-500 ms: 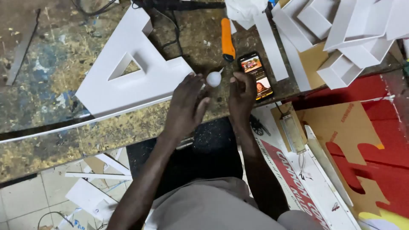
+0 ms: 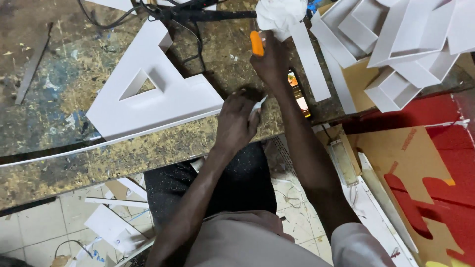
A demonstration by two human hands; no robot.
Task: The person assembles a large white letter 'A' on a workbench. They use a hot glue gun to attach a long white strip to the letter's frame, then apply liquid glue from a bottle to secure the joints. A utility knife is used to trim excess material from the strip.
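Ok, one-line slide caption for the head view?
Right hand lifts orange knife; left hand presses beside white letter.

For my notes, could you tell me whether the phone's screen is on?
On: the phone, mostly hidden by the right hand's forearm, shows a lit, coloured strip.

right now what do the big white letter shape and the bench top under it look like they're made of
White letter shape: probably foam or plastic sheet, matte, with clean cut edges and thin glued side walls. Bench top: likely wood or chipboard, rough and speckled, stained with paint and glue; hard to be sure.
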